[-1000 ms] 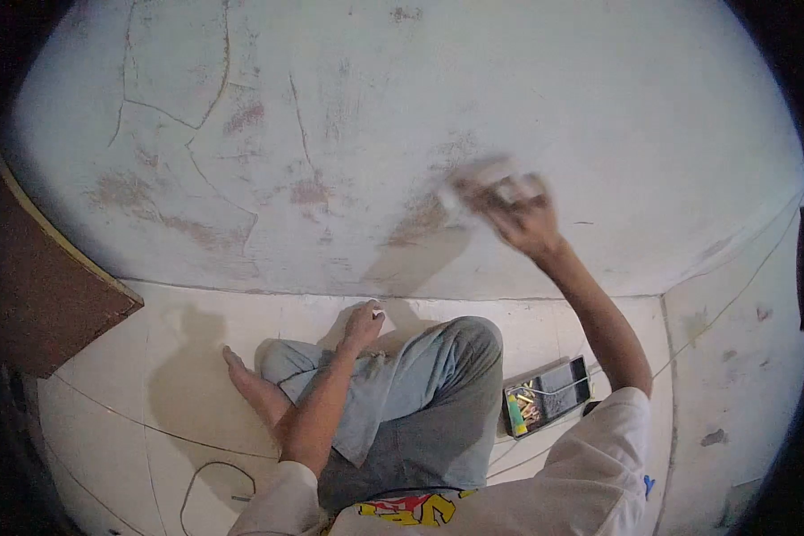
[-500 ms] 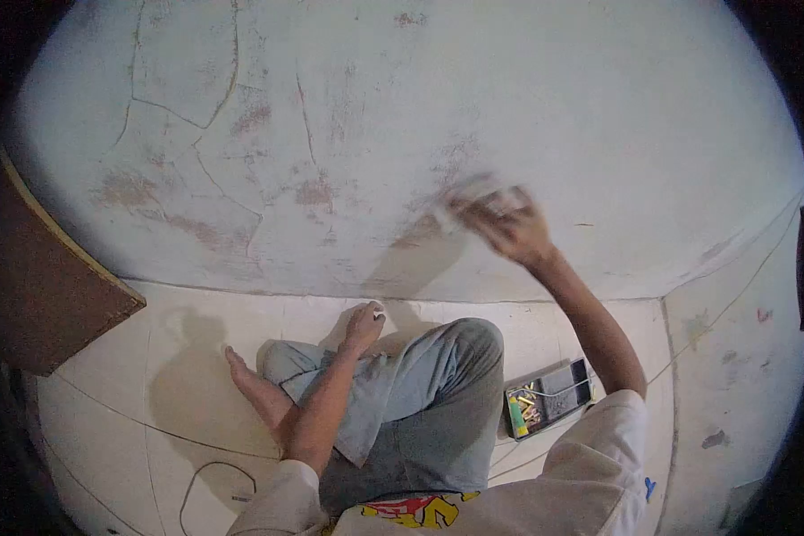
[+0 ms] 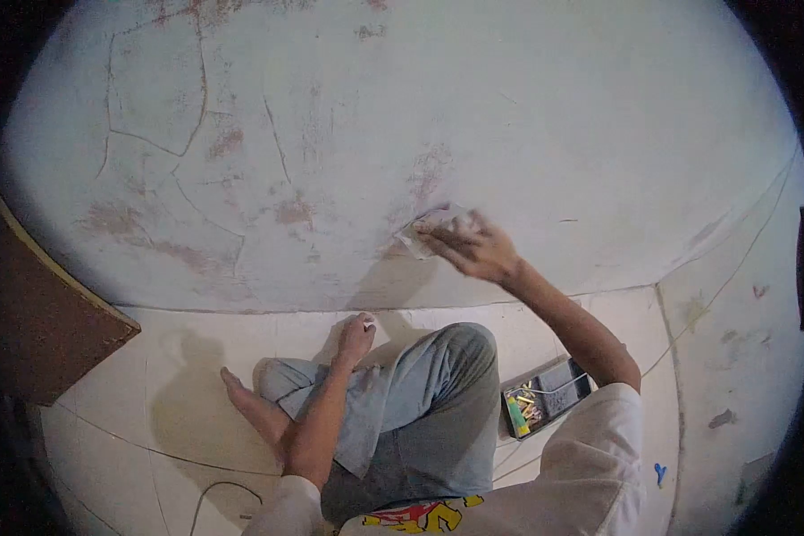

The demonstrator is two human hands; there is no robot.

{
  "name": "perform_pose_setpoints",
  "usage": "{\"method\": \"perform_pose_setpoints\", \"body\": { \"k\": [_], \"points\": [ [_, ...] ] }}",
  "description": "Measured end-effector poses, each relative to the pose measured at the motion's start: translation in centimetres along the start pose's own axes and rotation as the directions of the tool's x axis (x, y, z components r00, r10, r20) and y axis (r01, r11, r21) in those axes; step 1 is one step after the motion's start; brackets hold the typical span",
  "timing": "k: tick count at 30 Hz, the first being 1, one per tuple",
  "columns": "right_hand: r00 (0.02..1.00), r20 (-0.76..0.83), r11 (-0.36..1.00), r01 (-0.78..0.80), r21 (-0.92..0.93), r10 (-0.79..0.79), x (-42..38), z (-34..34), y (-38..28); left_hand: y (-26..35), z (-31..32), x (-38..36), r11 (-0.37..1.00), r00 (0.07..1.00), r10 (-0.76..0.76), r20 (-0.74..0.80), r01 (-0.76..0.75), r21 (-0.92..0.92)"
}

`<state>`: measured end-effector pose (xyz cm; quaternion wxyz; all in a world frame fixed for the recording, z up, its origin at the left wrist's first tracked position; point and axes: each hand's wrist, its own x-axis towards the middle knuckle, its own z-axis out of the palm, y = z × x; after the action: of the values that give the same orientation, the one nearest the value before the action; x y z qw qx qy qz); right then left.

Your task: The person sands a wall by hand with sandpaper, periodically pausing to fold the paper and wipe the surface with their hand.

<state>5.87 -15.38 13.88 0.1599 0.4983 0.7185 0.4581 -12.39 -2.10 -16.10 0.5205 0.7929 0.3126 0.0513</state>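
Note:
My right hand (image 3: 475, 246) presses a whitish sheet (image 3: 413, 241), perhaps paper or cloth, against the pale wall (image 3: 545, 116), its fingers closed round the sheet's edge. Reddish worn patches and cracks mark the wall to the left of that hand. Low down, near the foot of the wall, my left hand (image 3: 356, 339) is closed round something small and white (image 3: 369, 321) that I cannot make out. The left forearm lies over the grey-blue trousers, close to the knee.
A black tray (image 3: 560, 417) with small items stands on the floor right of the legs. A brown board (image 3: 54, 313) juts in at the left. Cables (image 3: 201, 464) cross the floor. A small blue object (image 3: 659, 473) lies at the lower right.
My right hand has moved left and slightly down on the wall with the sheet. My left hand has shifted slightly in view, still closed. The camera view has tilted a little.

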Motion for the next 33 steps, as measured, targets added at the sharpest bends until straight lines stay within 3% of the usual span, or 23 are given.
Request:
{"method": "perform_pose_setpoints", "body": {
  "k": [2, 3, 4, 6, 7, 8, 10, 11, 12, 14, 15, 16, 18, 19, 20, 22, 23, 24, 26, 27, 30, 32, 33],
  "points": [
    [0.938, -0.148, 0.949, -0.306, 0.068, 0.313, -0.1, 0.2, 1.6, 0.4, -0.3, -0.3, 1.0, 1.0, -0.001, 0.012, 0.001, -0.002],
    [0.871, -0.253, 0.9, -0.436, 0.0, 0.422, 0.7, -0.7, 2.1, -0.3, 0.3, -0.1, 1.0, 1.0, -0.005, 0.009, 0.005, -0.008],
    [0.873, -0.251, 0.903, -0.431, 0.004, 0.418, 0.6, -0.3, 1.4, -1.1, 1.0, 0.2, 0.997, 0.997, 0.051, -0.054, -0.048, 0.054],
    [0.968, -0.092, 0.961, -0.216, 0.175, 0.234, 0.3, 0.2, -0.2, -1.5, 1.0, 0.6, 0.986, 0.986, 0.122, -0.112, -0.107, 0.131],
    [0.993, -0.109, 0.999, -0.052, 0.013, 0.053, 0.2, 0.7, -0.2, -1.8, 1.1, 0.8, 0.995, 0.994, 0.086, -0.065, -0.082, 0.057],
    [0.993, -0.109, 0.998, -0.053, 0.016, 0.055, 0.1, 0.6, 0.6, -1.9, 1.0, 0.9, 0.999, 0.999, 0.051, -0.016, -0.051, -0.016],
    [0.852, -0.245, 0.878, -0.479, -0.007, 0.463, -0.1, 0.1, 2.6, -1.0, 0.4, 0.5, 0.999, 0.999, 0.039, -0.014, -0.039, -0.014],
    [0.81, -0.263, 0.846, -0.532, 0.048, 0.524, 0.8, -1.6, 3.1, -1.0, 0.5, 0.3, 0.999, 0.999, 0.032, -0.013, -0.032, -0.014],
    [0.812, -0.263, 0.848, -0.528, 0.051, 0.522, 0.6, -1.1, 2.2, -1.4, 0.8, 0.4, 0.999, 0.999, 0.029, -0.015, -0.03, -0.017],
    [0.953, -0.107, 0.9, -0.228, 0.372, 0.285, 0.2, -0.2, 0.4, -1.6, 0.9, 0.6, 0.988, 0.989, 0.134, -0.056, -0.129, 0.085],
    [1.0, -0.007, 0.997, -0.015, 0.073, 0.016, 0.4, -0.7, 0.7, -1.6, 1.0, 0.6, 0.988, 0.989, 0.136, -0.055, -0.131, 0.084],
    [1.0, -0.008, 0.997, -0.015, 0.071, 0.016, 0.2, -0.5, 1.4, -1.7, 1.1, 0.7, 0.99, 0.991, 0.125, -0.045, -0.121, 0.073],
    [0.887, -0.299, 0.913, -0.396, -0.101, 0.352, 0.1, 0.3, 3.3, -1.2, 0.5, 0.3, 0.993, 0.994, 0.106, -0.038, -0.103, 0.064],
    [0.887, -0.301, 0.914, -0.393, -0.097, 0.349, 0.2, 0.4, 2.9, -0.8, 0.3, 0.1, 0.994, 0.995, 0.089, -0.041, -0.086, 0.071],
    [0.901, -0.161, 0.913, -0.385, 0.133, 0.403, 0.5, 0.0, 2.0, -0.5, 0.1, -0.2, 0.994, 0.996, 0.074, -0.041, -0.07, 0.079],
    [0.906, 0.138, 0.733, -0.407, 0.545, 0.401, 1.0, -0.8, 0.6, -0.5, 0.1, -0.1, 0.998, 0.998, 0.05, -0.025, -0.049, 0.046],
    [1.0, 0.022, 0.999, 0.013, 0.044, -0.014, 1.5, -1.3, 0.9, -0.4, 0.1, -0.1, 1.0, 1.0, 0.026, -0.007, -0.026, 0.009],
    [1.0, 0.024, 0.999, 0.007, 0.042, -0.008, 1.3, -1.0, 1.7, -0.3, 0.0, 0.0, 0.999, 1.0, 0.029, -0.004, -0.029, 0.014],
    [0.867, -0.303, 0.909, -0.417, -0.006, 0.396, 1.0, -0.3, 3.2, -0.5, 0.2, 0.0, 0.996, 0.999, 0.05, -0.004, -0.049, 0.071],
    [0.87, -0.303, 0.912, -0.41, -0.002, 0.39, 1.2, -0.3, 2.8, -0.8, 0.3, 0.0, 0.997, 0.999, 0.044, -0.008, -0.044, 0.064],
    [0.994, -0.044, 0.978, -0.089, 0.188, 0.099, 1.6, -1.1, 0.9, -1.6, 0.8, 0.6, 0.998, 0.999, 0.044, -0.006, -0.044, 0.036],
    [0.996, -0.043, 0.986, -0.073, 0.153, 0.08, 1.8, -1.6, 1.8, -2.2, 1.3, 0.7, 0.979, 0.982, 0.156, -0.108, -0.139, 0.15],
    [0.945, -0.125, 0.952, -0.294, 0.082, 0.303, 1.7, -2.2, 2.9, -1.6, 0.8, 0.5, 0.979, 0.982, 0.153, -0.11, -0.136, 0.149]
  ]
}}
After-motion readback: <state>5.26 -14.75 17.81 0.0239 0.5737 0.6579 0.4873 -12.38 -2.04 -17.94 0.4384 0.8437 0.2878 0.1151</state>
